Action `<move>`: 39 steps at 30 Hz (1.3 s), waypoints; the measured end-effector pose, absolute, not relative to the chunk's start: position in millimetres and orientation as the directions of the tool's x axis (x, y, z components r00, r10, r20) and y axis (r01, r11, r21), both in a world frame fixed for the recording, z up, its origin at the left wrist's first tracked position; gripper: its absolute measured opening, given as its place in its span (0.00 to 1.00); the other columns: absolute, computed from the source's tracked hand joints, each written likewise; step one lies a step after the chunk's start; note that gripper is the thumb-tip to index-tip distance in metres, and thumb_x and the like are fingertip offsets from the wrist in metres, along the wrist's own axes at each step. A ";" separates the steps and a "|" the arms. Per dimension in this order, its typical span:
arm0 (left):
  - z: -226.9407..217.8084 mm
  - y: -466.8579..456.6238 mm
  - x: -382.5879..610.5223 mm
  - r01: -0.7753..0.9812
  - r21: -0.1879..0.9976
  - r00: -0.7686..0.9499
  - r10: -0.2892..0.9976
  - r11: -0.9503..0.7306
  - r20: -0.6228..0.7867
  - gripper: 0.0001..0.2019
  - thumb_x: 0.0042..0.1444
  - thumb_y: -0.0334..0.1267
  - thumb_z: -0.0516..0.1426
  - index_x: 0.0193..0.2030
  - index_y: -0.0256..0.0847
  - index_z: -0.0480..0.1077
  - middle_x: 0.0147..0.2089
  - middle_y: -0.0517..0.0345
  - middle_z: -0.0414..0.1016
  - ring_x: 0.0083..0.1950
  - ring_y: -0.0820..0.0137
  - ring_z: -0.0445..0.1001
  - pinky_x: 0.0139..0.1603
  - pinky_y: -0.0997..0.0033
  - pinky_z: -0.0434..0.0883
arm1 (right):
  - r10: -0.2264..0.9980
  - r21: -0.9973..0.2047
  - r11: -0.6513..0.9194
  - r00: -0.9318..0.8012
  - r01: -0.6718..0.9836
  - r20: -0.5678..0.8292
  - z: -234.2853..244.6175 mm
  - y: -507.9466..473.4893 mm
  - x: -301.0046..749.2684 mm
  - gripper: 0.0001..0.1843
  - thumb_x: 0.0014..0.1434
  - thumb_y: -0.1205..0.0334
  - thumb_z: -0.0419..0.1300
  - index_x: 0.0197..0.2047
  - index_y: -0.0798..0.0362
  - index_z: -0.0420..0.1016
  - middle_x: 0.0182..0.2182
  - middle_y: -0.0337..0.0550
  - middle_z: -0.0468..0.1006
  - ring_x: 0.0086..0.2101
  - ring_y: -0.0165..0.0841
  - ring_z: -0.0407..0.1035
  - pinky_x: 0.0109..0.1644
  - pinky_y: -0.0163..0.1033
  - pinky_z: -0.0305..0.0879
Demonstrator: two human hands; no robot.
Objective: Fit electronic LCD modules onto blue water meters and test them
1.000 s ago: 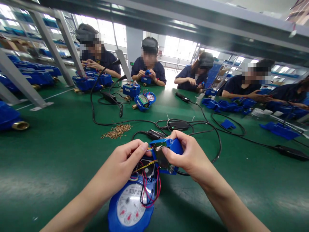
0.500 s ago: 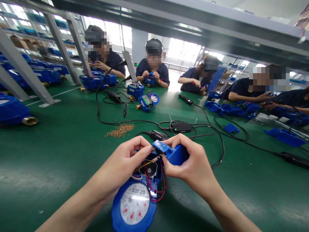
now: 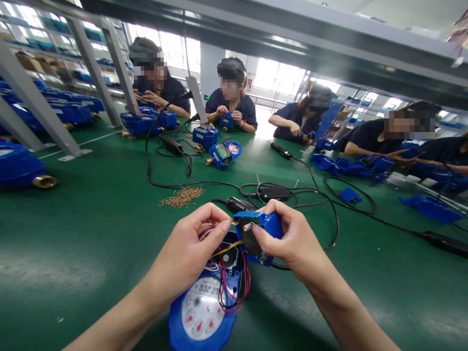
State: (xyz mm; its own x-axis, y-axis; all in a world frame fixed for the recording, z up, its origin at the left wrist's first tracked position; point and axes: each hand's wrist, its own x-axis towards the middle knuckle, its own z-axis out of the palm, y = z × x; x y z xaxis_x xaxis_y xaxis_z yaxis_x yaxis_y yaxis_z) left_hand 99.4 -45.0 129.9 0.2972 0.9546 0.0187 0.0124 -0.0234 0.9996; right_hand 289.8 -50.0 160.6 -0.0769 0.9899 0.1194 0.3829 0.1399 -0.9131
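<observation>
A blue water meter (image 3: 171,319) lies before me, its round white dial (image 3: 203,312) toward me and its electronics compartment uncovered. My right hand (image 3: 292,231) grips a blue plastic housing (image 3: 272,224) above the meter's right side, thumb on a dark circuit board inside it beside a coiled metal spring (image 3: 248,226). My left hand (image 3: 197,239) is closed, thumb and forefinger pinching thin wires (image 3: 234,222) at the housing's left edge. Yellow wires (image 3: 224,249) run between meter and housing. Red and black wires (image 3: 246,287) loop over the meter's right side.
A pile of small brass-coloured screws (image 3: 183,197) lies beyond my left hand. Black cables and a black box (image 3: 274,193) stretch across the green table (image 3: 91,234). More blue meters (image 3: 224,155) stand farther back. Several co-workers sit opposite; a metal frame (image 3: 78,83) rises at left.
My right hand has turned the blue housing so that its circuit board and spring now face me. My left hand keeps its pinch on the wires, almost unmoved.
</observation>
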 end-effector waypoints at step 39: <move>130.7 -35.2 87.8 -0.185 0.964 0.600 0.799 0.192 -0.044 0.13 0.65 0.45 0.58 0.33 0.40 0.64 0.23 0.70 0.53 0.24 0.77 0.46 0.23 0.75 0.46 | 0.976 -0.998 0.057 -0.214 0.035 0.049 147.4 -35.1 298.4 0.19 0.44 0.60 0.72 0.28 0.54 0.64 0.24 0.32 0.64 0.25 0.24 0.55 0.27 0.29 0.53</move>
State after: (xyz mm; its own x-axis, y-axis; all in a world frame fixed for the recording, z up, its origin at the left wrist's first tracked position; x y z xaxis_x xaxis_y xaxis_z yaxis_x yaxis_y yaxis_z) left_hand 87.8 -35.2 130.7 0.6003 0.7986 -0.0443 -0.1850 0.1925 0.9637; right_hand 298.4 -35.1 147.4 -0.2143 0.9755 0.0487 0.0350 0.0575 -0.9977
